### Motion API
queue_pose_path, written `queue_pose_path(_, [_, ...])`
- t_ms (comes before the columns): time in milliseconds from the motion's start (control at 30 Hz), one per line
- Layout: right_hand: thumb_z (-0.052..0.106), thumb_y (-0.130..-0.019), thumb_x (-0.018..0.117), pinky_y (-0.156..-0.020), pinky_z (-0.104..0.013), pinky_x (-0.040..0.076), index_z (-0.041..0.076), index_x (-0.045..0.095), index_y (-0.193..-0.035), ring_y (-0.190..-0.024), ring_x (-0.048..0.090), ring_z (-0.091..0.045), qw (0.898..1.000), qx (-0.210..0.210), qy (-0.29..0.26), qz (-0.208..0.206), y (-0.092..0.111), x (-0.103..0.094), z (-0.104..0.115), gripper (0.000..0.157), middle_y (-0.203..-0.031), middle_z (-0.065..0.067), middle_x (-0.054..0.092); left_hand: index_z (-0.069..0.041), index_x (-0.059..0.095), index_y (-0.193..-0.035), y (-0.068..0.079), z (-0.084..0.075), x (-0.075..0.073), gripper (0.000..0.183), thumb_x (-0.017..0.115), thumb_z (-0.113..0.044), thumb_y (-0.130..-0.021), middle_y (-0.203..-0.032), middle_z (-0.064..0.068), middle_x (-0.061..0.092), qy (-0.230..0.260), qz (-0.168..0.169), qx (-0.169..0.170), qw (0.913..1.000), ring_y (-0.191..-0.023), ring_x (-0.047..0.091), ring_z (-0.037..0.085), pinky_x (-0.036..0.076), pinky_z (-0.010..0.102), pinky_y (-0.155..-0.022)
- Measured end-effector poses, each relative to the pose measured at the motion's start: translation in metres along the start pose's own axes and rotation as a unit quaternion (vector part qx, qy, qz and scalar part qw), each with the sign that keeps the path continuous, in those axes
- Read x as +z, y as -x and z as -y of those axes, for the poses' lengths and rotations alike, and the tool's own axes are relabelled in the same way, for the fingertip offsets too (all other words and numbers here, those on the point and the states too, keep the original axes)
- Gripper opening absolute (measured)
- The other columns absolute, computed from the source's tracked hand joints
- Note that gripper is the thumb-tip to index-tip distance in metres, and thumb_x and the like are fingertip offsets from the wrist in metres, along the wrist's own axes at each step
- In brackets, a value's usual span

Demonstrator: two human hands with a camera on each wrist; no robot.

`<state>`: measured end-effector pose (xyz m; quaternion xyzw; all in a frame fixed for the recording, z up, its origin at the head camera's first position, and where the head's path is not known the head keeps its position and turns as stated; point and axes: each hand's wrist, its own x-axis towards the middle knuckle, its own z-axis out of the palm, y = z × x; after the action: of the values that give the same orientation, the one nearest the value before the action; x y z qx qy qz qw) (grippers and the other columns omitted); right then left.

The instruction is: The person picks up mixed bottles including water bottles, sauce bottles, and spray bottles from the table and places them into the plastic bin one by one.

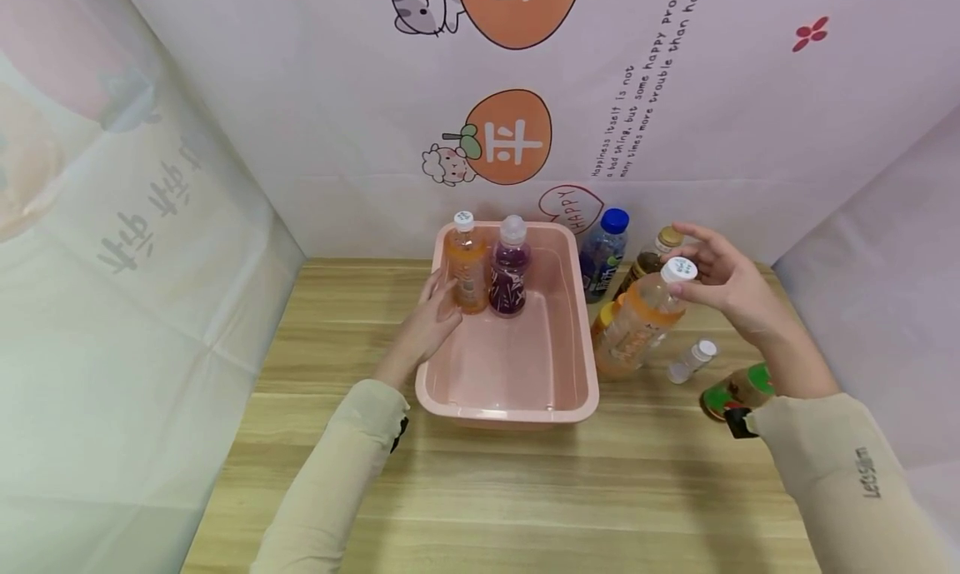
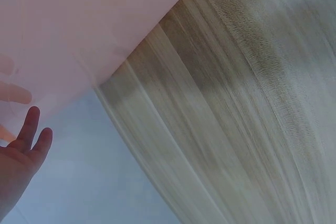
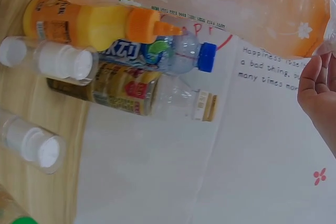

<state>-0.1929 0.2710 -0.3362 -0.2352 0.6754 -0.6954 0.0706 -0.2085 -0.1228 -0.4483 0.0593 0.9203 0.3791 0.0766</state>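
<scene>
The person wears a loose, cream-coloured top, its left sleeve point(image 1: 330, 474) plain, its right sleeve point(image 1: 832, 482) marked with small dark lettering point(image 1: 867, 472). A black, squarish piece point(image 1: 741, 422) shows beside the right cuff.

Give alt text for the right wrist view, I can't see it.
A right hand holds an orange bottle by its top end. Beyond it, a yellow squeeze bottle, blue-capped bottle and gold-capped bottle stand on a wooden table.

Both arms point(image 1: 341, 466) reach forward, left fingers point(image 2: 30, 124) loosely spread, right fingers point(image 3: 311, 74) bent in a grip.
</scene>
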Motion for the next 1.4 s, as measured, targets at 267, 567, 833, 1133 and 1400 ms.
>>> queue_pose_path(267, [-0.027,-0.079,0.047,-0.069,-0.014,0.053,0.011,0.041,-0.139,-0.089,0.059,-0.009,0.998,-0.036,-0.029,-0.031,-0.012,0.007,0.016,0.071,-0.106,-0.001,0.064,-0.018,0.031,-0.148,0.001,0.001,0.0,0.062,0.05,-0.032,-0.092,-0.161,-0.005,0.003,0.008,-0.001,-0.004,1.0,-0.139,0.032,0.039,0.035,0.057,-0.108])
queue_pose_path(567, [-0.026,-0.079,0.046,-0.065,-0.015,0.053,0.009,0.045,-0.137,-0.084,0.059,-0.01,0.992,-0.072,-0.053,-0.088,-0.022,0.015,0.031,0.067,-0.102,-0.002,0.065,-0.02,0.029,-0.149,0.002,0.002,-0.001,0.063,0.05,-0.033,-0.091,-0.162,-0.006,0.001,0.013,0.004,-0.013,0.9998,-0.14,0.031,0.039,0.034,0.059,-0.108])
queue_pose_path(833, [-0.027,-0.079,0.045,-0.068,-0.015,0.052,0.006,0.044,-0.137,-0.086,0.06,-0.011,0.986,-0.104,-0.074,-0.107,-0.028,0.022,0.037,0.066,-0.104,-0.004,0.065,-0.019,0.029,-0.149,0.0,0.001,-0.001,0.062,0.051,-0.031,-0.092,-0.162,-0.005,0.001,0.014,0.006,-0.006,0.9999,-0.141,0.03,0.039,0.034,0.058,-0.109])
queue_pose_path(1133, [-0.025,-0.078,0.048,-0.07,-0.015,0.053,0.005,0.049,-0.132,-0.085,0.06,-0.012,0.981,-0.112,-0.084,-0.137,-0.04,0.031,0.046,0.061,-0.102,-0.004,0.064,-0.019,0.029,-0.149,0.0,0.001,-0.002,0.062,0.051,-0.032,-0.092,-0.162,-0.005,0.001,0.017,0.006,-0.008,0.9998,-0.14,0.031,0.039,0.037,0.057,-0.107])
queue_pose_path(1400, [-0.025,-0.077,0.049,-0.07,-0.017,0.051,0.005,0.051,-0.13,-0.082,0.06,-0.013,0.973,-0.116,-0.097,-0.173,-0.046,0.039,0.051,0.061,-0.098,-0.005,0.065,-0.019,0.029,-0.149,-0.001,0.003,-0.001,0.063,0.051,-0.032,-0.092,-0.161,-0.006,0.001,0.013,0.007,-0.006,0.9999,-0.141,0.03,0.038,0.036,0.057,-0.108])
